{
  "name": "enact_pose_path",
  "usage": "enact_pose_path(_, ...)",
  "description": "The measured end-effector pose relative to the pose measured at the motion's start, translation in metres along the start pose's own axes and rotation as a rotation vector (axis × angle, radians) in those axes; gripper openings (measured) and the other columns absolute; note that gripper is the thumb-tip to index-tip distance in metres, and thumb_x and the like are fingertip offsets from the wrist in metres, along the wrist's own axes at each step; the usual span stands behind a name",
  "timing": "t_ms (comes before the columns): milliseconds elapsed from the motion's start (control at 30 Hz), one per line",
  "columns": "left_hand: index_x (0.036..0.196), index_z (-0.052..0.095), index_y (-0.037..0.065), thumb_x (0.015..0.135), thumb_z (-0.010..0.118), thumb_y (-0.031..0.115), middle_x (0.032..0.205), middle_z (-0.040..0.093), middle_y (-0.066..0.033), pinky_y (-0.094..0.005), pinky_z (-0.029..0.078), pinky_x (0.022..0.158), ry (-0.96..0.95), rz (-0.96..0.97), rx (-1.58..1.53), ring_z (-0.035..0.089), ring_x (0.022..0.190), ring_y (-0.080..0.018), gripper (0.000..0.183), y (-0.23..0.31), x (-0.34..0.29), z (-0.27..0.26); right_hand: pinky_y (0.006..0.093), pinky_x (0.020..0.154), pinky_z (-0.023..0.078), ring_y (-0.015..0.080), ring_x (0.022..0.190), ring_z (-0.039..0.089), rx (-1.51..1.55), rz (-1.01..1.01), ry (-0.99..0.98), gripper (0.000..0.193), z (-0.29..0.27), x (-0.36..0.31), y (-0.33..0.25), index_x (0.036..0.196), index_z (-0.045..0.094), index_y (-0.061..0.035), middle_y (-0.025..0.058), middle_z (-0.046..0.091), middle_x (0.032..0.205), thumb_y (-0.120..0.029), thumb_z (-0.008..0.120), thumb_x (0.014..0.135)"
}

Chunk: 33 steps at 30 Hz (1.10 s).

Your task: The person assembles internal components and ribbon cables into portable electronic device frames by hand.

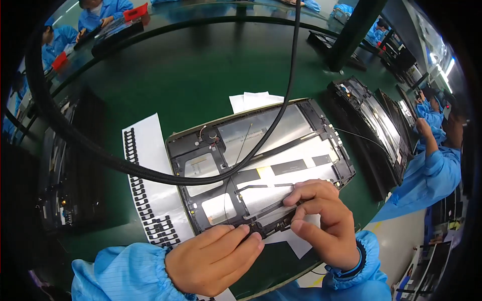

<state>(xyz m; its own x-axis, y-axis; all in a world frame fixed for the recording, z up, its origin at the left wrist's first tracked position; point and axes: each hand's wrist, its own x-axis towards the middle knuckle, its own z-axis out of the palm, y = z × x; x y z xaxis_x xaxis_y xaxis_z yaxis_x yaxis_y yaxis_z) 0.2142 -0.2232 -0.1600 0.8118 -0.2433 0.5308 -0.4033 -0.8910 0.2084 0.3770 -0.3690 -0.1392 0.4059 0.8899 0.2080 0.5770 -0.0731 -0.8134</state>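
Note:
An opened tablet-like device (281, 145) lies before me, its silver battery panels and black frame showing. My left hand (216, 258) rests its outstretched fingers on the near edge of the frame. Over the near right part, my right hand (324, 220) has its fingers bent, with the thumb tip close to a curled fingertip. Whatever is between them, if anything, is too small to make out. A thin dark wire (227, 195) runs across the device. Left of it lies a white sheet (150, 130) with rows of small black pieces (143, 198).
A thick black cable (125, 169) loops over the device. More opened devices stand in a black tray (369, 135) on the right and a dark stack (65, 165) on the left. White papers (253, 100) lie behind. Co-workers in blue sleeves (434, 168) sit around the green table (201, 90).

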Motion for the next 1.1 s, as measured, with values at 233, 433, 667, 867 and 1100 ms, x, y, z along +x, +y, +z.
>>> enact_pose_path(233, 0.09, 0.062, -0.003, 0.068, 0.056, 0.002, 0.094, 0.059, -0.013, -0.0302, 0.048, 0.064, -0.024, -0.05, -0.002, 0.057, 0.083, -0.0247, 0.024, 0.001, 0.0, -0.001, 0.0353, 0.086, 0.029, 0.0253, 0.097, 0.05, -0.035, -0.02, -0.01, 0.008, 0.002, 0.004, -0.001, 0.07, 0.057, -0.0067, 0.0057, 0.058, 0.094, -0.003, 0.062, 0.064)
enact_pose_path(433, 0.091, 0.062, -0.003, 0.07, 0.056, 0.002, 0.096, 0.058, -0.0121, -0.03, 0.047, 0.064, -0.05, -0.037, 0.037, 0.057, 0.085, -0.0244, 0.023, 0.002, 0.002, -0.003, 0.0351, 0.086, 0.029, 0.0255, 0.096, 0.05, -0.088, -0.034, 0.002, 0.009, 0.004, 0.003, 0.0, 0.07, 0.057, -0.0068, 0.0053, 0.057, 0.094, -0.003, 0.062, 0.063)
enact_pose_path(667, 0.09, 0.063, -0.002, 0.071, 0.056, 0.004, 0.103, 0.057, -0.0124, -0.0289, 0.047, 0.068, -0.067, 0.015, 0.108, 0.057, 0.089, -0.0245, 0.021, 0.01, 0.017, -0.001, 0.0356, 0.086, 0.029, 0.0256, 0.097, 0.05, -0.108, -0.05, 0.019, 0.01, 0.004, 0.002, -0.001, 0.07, 0.057, -0.0073, 0.0049, 0.057, 0.094, -0.002, 0.062, 0.063)
enact_pose_path(867, 0.086, 0.064, -0.003, 0.075, 0.053, 0.004, 0.104, 0.057, -0.0125, -0.027, 0.047, 0.07, -0.125, 0.136, 0.265, 0.057, 0.091, -0.025, 0.017, 0.003, 0.015, 0.007, 0.0343, 0.082, 0.036, 0.0259, 0.089, 0.055, -0.027, -0.06, 0.004, 0.01, -0.01, 0.002, 0.003, 0.066, 0.061, -0.0029, 0.0067, 0.06, 0.085, 0.0, 0.066, 0.058)
enact_pose_path(1100, 0.089, 0.064, -0.003, 0.074, 0.055, 0.001, 0.103, 0.058, -0.0127, -0.0266, 0.048, 0.07, -0.124, 0.048, 0.188, 0.056, 0.092, -0.0247, 0.017, 0.006, 0.019, 0.005, 0.0323, 0.073, 0.037, 0.0223, 0.082, 0.052, -0.112, -0.115, -0.008, 0.02, -0.011, 0.004, -0.001, 0.074, 0.065, -0.0059, 0.0072, 0.059, 0.09, -0.001, 0.068, 0.055)
